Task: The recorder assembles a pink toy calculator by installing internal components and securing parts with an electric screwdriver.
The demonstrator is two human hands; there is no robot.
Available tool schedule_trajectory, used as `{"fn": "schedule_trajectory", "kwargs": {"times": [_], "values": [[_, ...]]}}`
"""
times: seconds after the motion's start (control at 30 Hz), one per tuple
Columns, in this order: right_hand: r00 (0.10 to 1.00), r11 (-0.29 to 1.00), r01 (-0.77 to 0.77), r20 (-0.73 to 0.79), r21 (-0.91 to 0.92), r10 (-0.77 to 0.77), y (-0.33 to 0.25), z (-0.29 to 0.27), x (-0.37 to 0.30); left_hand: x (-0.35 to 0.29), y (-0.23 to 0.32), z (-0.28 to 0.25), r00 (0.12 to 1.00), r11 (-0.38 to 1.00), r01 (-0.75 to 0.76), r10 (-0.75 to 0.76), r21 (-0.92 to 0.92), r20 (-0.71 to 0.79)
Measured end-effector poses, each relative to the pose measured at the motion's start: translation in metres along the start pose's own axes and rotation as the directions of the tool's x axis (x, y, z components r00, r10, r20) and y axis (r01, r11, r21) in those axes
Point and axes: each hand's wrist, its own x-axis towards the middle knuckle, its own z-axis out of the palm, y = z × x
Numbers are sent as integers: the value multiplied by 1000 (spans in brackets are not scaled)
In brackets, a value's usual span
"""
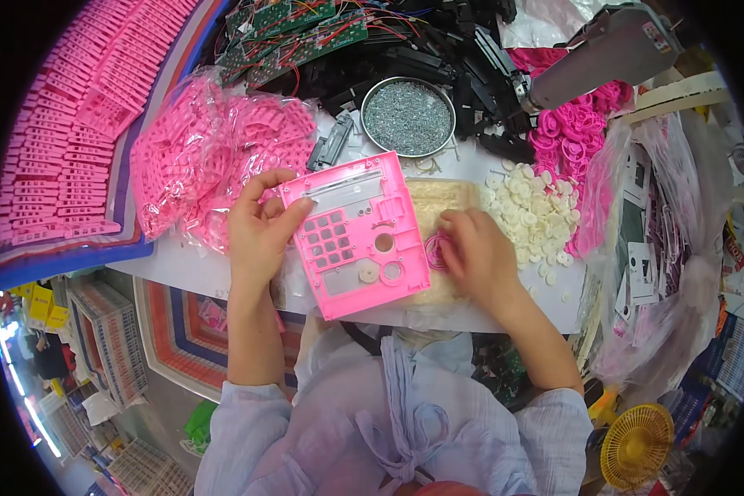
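My left hand (264,217) is closed on the upper left edge of a pink plastic housing (405,217), its thumb lying over the front rim. The housing is tilted, inner side up, with a grid of square keypad holes and round openings. A cream-white round disc (368,270) sits in its lower part. Just right of the housing, my right hand (478,255) has curled fingers on a magenta plastic ring (435,251); the fingertips are partly hidden. Beneath this hand lies a yellowish board (446,198).
Cream discs (533,217) and magenta rings (560,136) are heaped at right. A round metal dish of small screws (408,116) stands behind. Bagged pink parts (223,149), a crate of pink housings (66,165) and green circuit boards (306,50) surround the left and back; a grey device arm (603,54) overhangs.
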Motion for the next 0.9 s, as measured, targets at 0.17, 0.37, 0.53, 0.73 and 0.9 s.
{"fn": "schedule_trajectory", "kwargs": {"times": [0.17,0.37,0.53,0.73,0.9], "values": [[949,875,-308,57,374,309,15,-36,-16,7,-19,9,993,995,67,-73,69,96],[918,803,-394,239,446,318,4,-31,-39,20,-42,65,971,943,-66,-15,327,239],[942,918,-326,153,227,297,8,-25,-41,36,-51,80,870,694,-492,380,525,314],[950,933,-293,175,209,259,7,-25,-32,41,-61,79,823,527,-559,447,640,351],[949,962,-217,269,165,168,16,-30,-23,34,-62,69,863,602,-504,387,619,325]]}}
